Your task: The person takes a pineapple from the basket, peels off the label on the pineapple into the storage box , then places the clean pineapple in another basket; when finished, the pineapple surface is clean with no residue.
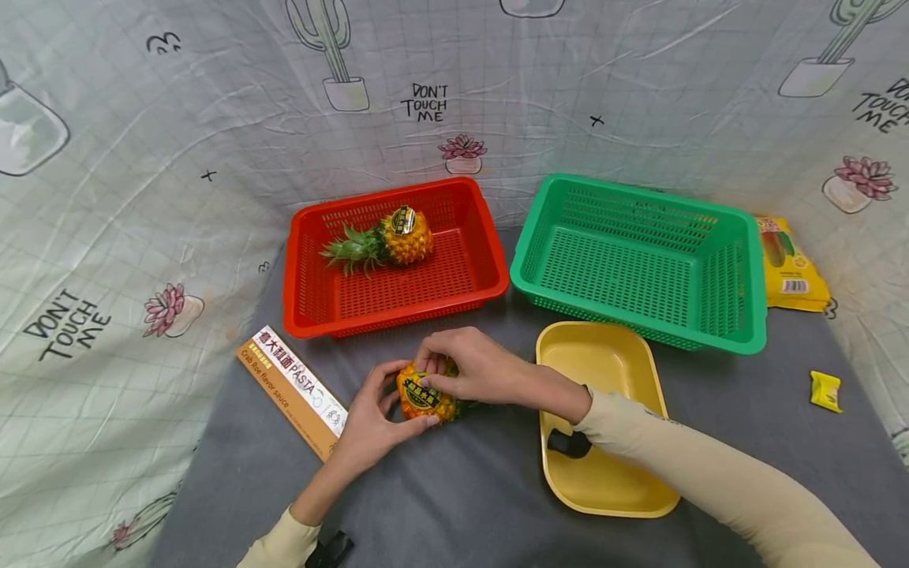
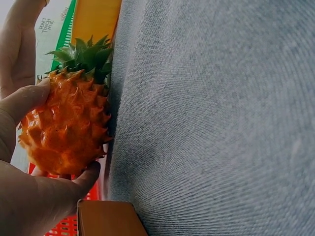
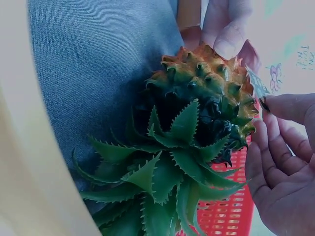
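Observation:
A small orange pineapple (image 1: 443, 409) with a green leafy crown (image 3: 162, 167) lies on the grey cloth, crown pointing right in the head view. My left hand (image 1: 376, 418) holds its base end, thumb on one side and fingers on the other. A black and gold label (image 1: 420, 396) sits on the fruit's upper side. From above, my right hand (image 1: 465, 363) pinches the label's edge between thumb and fingers. In the right wrist view the label (image 3: 257, 84) stands slightly off the spiky skin at that edge. The right forearm crosses over the yellow tray in the head view.
Behind are a red basket (image 1: 454, 304) holding another labelled pineapple (image 1: 408, 237) and a green basket (image 1: 756, 315). A yellow tray (image 1: 604, 501) stands right. A pasta box (image 1: 294, 390) lies left. A yellow packet (image 1: 795, 276) and small yellow wrapper (image 1: 825, 391) lie far right.

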`<state>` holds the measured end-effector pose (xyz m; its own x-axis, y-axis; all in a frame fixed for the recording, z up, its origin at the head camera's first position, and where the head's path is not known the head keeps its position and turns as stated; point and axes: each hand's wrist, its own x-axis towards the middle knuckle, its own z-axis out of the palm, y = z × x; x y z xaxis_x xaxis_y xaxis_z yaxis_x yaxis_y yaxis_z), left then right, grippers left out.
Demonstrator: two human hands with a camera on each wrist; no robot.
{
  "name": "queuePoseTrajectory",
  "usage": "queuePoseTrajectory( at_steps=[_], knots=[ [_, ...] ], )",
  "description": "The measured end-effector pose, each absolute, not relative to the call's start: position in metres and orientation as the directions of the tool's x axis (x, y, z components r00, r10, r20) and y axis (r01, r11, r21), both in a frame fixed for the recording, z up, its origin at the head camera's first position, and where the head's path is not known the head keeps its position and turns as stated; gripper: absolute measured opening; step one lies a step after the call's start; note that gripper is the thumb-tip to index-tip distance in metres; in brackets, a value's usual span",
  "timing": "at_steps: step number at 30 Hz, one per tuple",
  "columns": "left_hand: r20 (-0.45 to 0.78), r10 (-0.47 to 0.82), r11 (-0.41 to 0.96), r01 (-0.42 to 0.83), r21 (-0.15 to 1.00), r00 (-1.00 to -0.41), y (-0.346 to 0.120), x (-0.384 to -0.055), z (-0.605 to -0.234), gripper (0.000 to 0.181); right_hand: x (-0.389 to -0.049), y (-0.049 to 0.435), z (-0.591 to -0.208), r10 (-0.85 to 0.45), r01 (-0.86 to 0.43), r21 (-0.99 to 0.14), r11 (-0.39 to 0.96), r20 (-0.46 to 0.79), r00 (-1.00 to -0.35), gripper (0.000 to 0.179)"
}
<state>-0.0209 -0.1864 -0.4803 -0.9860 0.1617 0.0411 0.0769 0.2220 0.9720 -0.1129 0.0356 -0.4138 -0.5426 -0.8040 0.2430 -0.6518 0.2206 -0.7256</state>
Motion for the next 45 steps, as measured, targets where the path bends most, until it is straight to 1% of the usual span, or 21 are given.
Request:
queuePoseTrajectory(
  at_steps=[6,18,24,29,35,41,45],
  knots=[
    [0.023,0.160,0.233,0.060,0.971,-0.987,-0.186,-0.020,-0.479,0.088,-0.111,0.038,-0.411,-0.800,-0.615,-0.766,0.185,0.246,-0.547,0.009],
    [0.035,0.161,0.234,0.073,0.970,-0.986,-0.186,-0.020,-0.479,0.086,-0.109,0.053,-0.398,-0.765,-0.549,-0.815,0.185,0.231,-0.601,0.008],
    [0.053,0.164,0.239,0.092,0.967,-0.985,-0.186,-0.021,-0.481,0.084,-0.111,0.063,-0.394,-0.748,-0.517,-0.828,0.216,0.200,-0.633,0.010],
    [0.045,0.152,0.246,0.082,0.966,-0.987,-0.186,-0.021,-0.481,0.085,-0.113,0.074,-0.394,-0.732,-0.475,-0.847,0.237,0.166,-0.661,0.008],
    [0.033,0.143,0.256,0.070,0.964,-0.989,-0.185,-0.021,-0.481,0.086,-0.114,0.090,-0.391,-0.698,-0.398,-0.884,0.246,0.123,-0.705,0.009],
    [0.023,0.134,0.270,0.058,0.961,-0.991,-0.185,-0.020,-0.481,0.088,-0.115,0.107,-0.389,-0.662,-0.358,-0.903,0.237,0.119,-0.740,0.005],
    [0.025,0.138,0.268,0.062,0.961,-0.990,-0.185,-0.020,-0.481,0.088,-0.115,0.120,-0.389,-0.636,-0.327,-0.911,0.251,0.100,-0.765,0.006]
  ],
)
